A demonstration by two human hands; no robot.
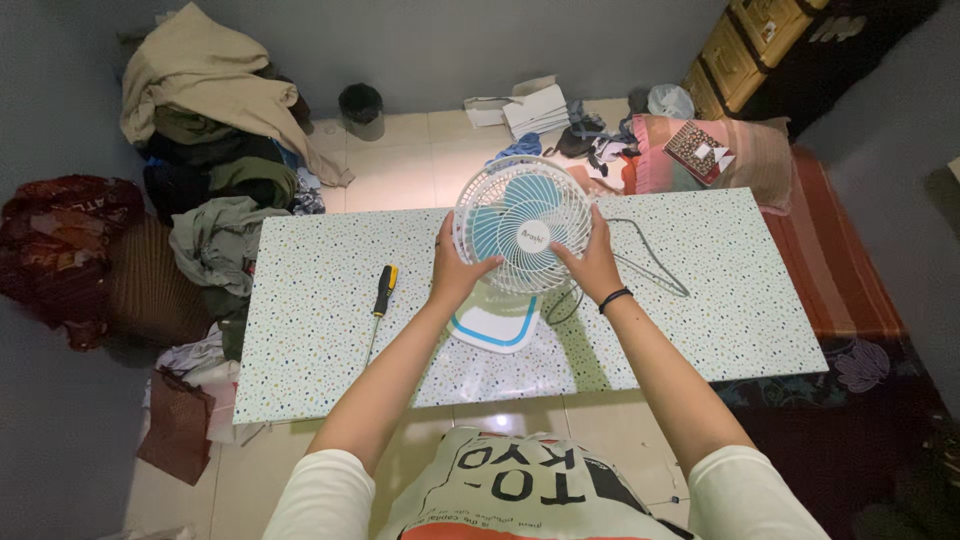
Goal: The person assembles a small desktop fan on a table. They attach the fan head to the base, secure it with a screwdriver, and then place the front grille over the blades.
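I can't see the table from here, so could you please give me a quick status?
Left hand and right hand grip the fan grille's sides. Fan upright on table. Screwdriver lies apart, left.

The fan [522, 224] has a white grille, light blue blades and a white base with a blue band. The table [330, 340] is pale with tiny multicoloured speckles all over. Near its left edge, the screwdriver [383, 292] has a black and yellow handle. The wristband [614, 298] is black.
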